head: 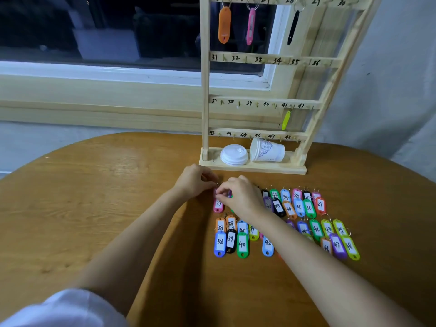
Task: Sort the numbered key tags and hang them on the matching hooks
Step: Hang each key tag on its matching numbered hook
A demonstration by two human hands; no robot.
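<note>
Two outstretched arms converge; left hand (195,181) and right hand (238,195), fingers curled, pinch pink tag 27 (218,206).

The hook rack (205,90) stands at the far side of the surface (94,208), with a window behind it. On its base lie a cup (267,150) and, to the left, lids (234,155). Key tags (299,206) lie in rows before it.

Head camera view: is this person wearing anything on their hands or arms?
No gloves: the left hand and right hand are bare, with no ring or watch visible. The arms are uncovered, apart from a white short sleeve on the left upper arm.
</note>
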